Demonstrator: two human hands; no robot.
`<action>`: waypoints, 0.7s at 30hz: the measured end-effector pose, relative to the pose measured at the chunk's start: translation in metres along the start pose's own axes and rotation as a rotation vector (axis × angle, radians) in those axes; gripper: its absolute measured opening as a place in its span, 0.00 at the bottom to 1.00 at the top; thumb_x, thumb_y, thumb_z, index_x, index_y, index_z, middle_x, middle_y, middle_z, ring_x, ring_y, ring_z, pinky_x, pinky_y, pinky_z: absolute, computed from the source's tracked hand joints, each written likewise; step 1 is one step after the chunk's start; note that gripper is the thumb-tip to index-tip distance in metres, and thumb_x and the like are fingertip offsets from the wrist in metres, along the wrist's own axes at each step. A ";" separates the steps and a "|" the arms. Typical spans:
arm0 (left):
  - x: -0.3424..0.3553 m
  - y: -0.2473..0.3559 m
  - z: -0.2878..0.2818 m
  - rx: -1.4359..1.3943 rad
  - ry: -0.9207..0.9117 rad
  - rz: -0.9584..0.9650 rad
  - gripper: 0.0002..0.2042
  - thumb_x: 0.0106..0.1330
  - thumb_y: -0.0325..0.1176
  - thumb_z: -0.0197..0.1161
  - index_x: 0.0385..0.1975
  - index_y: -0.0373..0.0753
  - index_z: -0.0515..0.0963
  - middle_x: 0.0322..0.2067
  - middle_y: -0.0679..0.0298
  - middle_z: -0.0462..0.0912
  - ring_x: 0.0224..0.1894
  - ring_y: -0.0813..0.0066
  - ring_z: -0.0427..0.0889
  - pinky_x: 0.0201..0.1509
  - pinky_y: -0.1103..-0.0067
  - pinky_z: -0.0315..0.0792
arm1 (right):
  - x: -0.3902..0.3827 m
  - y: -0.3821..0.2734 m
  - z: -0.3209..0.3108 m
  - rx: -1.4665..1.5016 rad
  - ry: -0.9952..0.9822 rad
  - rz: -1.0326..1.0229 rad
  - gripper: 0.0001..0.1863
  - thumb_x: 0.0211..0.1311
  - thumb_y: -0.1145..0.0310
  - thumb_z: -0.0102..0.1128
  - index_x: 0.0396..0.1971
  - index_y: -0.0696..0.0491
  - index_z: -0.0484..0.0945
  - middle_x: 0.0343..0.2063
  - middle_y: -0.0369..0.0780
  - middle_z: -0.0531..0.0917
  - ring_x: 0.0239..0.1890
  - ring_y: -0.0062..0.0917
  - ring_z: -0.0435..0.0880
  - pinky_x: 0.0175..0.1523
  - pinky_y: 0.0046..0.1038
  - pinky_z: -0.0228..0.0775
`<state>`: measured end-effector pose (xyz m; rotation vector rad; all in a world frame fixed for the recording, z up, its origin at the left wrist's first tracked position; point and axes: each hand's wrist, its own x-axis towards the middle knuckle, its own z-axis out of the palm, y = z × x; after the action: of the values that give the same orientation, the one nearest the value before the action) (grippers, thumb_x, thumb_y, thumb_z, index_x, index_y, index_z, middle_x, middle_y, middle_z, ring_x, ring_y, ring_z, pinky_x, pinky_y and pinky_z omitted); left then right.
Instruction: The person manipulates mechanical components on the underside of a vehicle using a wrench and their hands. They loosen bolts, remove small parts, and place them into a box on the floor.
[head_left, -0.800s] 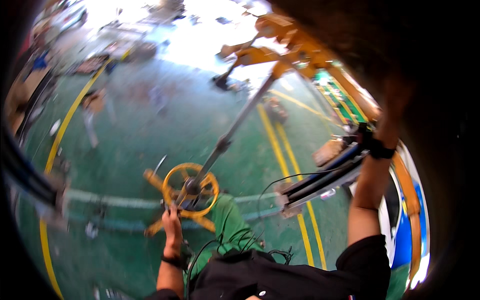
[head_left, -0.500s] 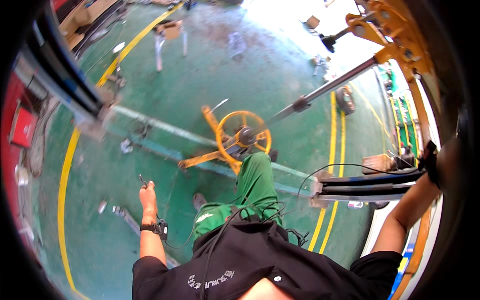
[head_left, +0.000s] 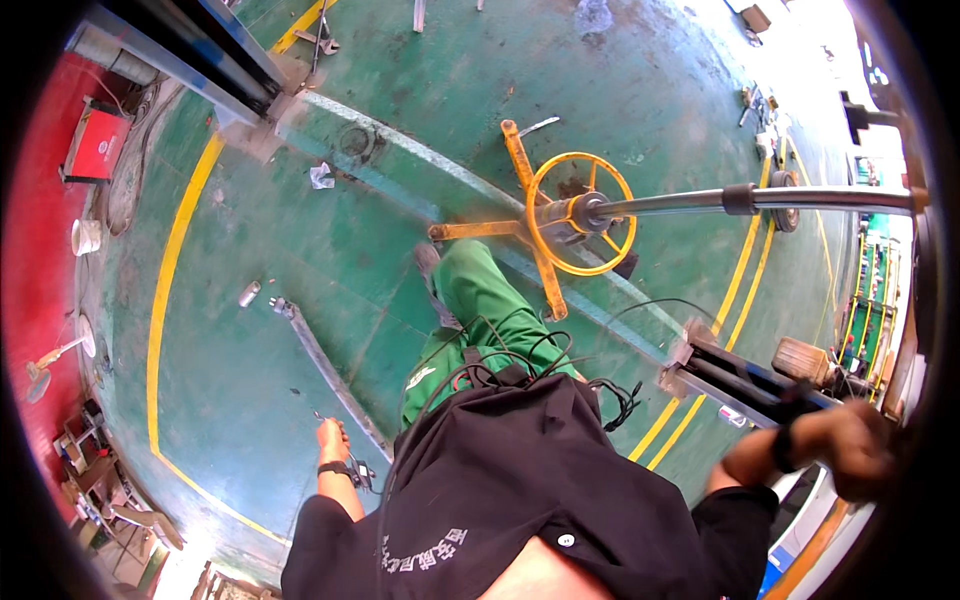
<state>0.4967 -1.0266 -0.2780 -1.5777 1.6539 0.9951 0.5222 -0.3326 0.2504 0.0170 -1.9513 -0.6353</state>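
Observation:
Low on the left, my left hand is closed round a small dark metal hand tool; only its end shows past the fingers. My right hand is raised at the far right edge, its fingers curled. Blur and shadow there hide what it grips, if anything. In front of my legs stands a pole jack with a yellow ring wheel, splayed yellow legs and a long shiny shaft reaching toward the right edge.
Lift posts stand at upper left and lower right. A long grey bar and a small metal cylinder lie on the green floor. Cables hang at my waist. A red box stands by the left wall.
My view has swung, so the jack sits further right and higher. My left hand, still round the tool, appears lower. My right arm has bent, and its hand has come into sight.

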 end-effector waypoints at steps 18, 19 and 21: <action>-0.050 0.336 0.083 0.353 -0.065 0.149 0.13 0.75 0.39 0.48 0.34 0.37 0.73 0.17 0.66 0.72 0.14 0.76 0.70 0.14 0.79 0.63 | -0.142 -0.295 0.523 0.882 -1.097 1.304 0.07 0.68 0.72 0.57 0.39 0.59 0.79 0.23 0.41 0.83 0.27 0.18 0.82 0.33 0.24 0.74; -0.045 0.362 0.086 0.408 -0.055 0.247 0.12 0.74 0.39 0.52 0.32 0.38 0.76 0.16 0.69 0.71 0.14 0.80 0.68 0.15 0.80 0.61 | -0.134 -0.301 0.545 0.934 -1.134 1.322 0.07 0.68 0.71 0.58 0.39 0.59 0.79 0.23 0.41 0.83 0.28 0.19 0.82 0.33 0.25 0.74; -0.031 0.416 0.094 0.497 -0.027 0.381 0.13 0.73 0.38 0.53 0.31 0.37 0.77 0.16 0.70 0.70 0.14 0.82 0.66 0.16 0.81 0.59 | -0.122 -0.306 0.585 0.933 -1.245 1.236 0.08 0.67 0.70 0.59 0.40 0.58 0.79 0.25 0.45 0.82 0.28 0.26 0.83 0.34 0.28 0.73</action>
<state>0.0797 -0.9322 -0.2602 -0.9417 2.0328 0.6970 0.0027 -0.3136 -0.1747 -1.1225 -2.6023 1.3956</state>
